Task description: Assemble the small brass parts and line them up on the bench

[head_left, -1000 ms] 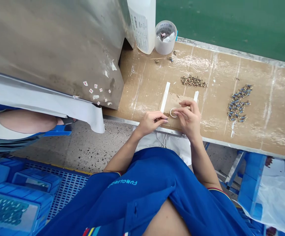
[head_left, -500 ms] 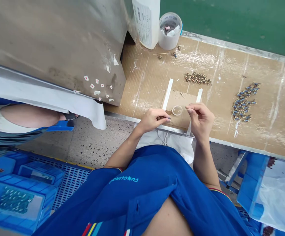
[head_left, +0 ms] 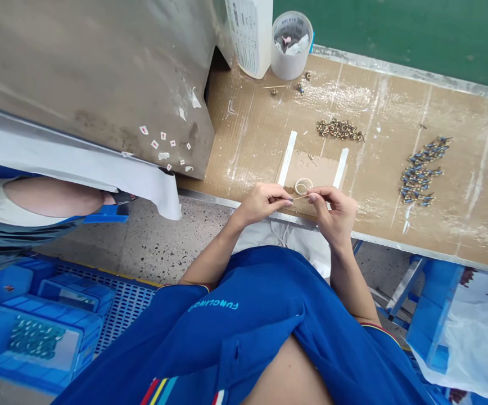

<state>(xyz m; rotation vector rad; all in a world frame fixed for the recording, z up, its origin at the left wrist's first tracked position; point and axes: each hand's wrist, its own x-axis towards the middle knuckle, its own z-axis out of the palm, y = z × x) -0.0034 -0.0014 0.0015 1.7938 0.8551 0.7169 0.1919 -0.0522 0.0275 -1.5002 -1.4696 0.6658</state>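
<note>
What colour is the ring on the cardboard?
The ring is pale cream, clearest in the head view.

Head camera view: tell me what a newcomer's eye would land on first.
The bare left hand and right hand meet at the front edge of a cardboard-topped workbench, pinching a thin pale sliver near a pale ring. Right of them lies a scattered heap of small blue-and-brass parts.

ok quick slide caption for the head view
Right hand pinches a thin pin near the left hand over a cardboard pad, beside a pale ring
</note>
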